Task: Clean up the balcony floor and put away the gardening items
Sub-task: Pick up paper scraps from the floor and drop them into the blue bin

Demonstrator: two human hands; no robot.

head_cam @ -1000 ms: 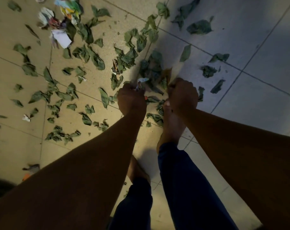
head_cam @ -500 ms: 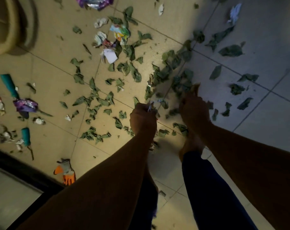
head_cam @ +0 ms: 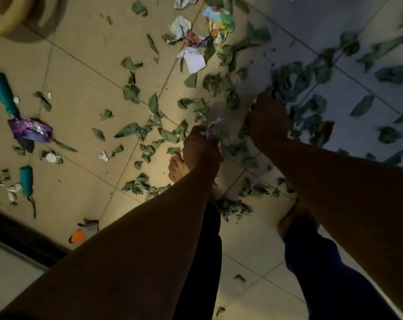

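Observation:
Green leaves (head_cam: 135, 131) and paper scraps lie scattered over the tiled balcony floor (head_cam: 85, 88). My left hand (head_cam: 200, 146) reaches down at the centre and pinches a small white-and-blue paper scrap (head_cam: 213, 127). To its right, my right hand (head_cam: 268, 121) hangs low over a dense patch of leaves (head_cam: 288, 86); its fingers look curled, but it is too dark to see whether it holds anything. Two teal-handled garden tools (head_cam: 1, 93) (head_cam: 26, 180) lie at the left, and an orange-and-grey glove (head_cam: 85, 232) lies near the threshold.
A purple wrapper (head_cam: 30, 130) lies on one tool. Crumpled papers (head_cam: 180, 26), a colourful wrapper (head_cam: 219, 19) and a white sheet (head_cam: 193, 60) sit at the top centre. A yellow tub rim (head_cam: 6, 21) is at the top left, a dark door track (head_cam: 22, 236) at the lower left. My bare feet (head_cam: 177, 167) stand among the leaves.
The view has swung left, bringing the tools, the glove and the tub into sight. Both hands stay low over the leaves, and the left still pinches the paper scrap.

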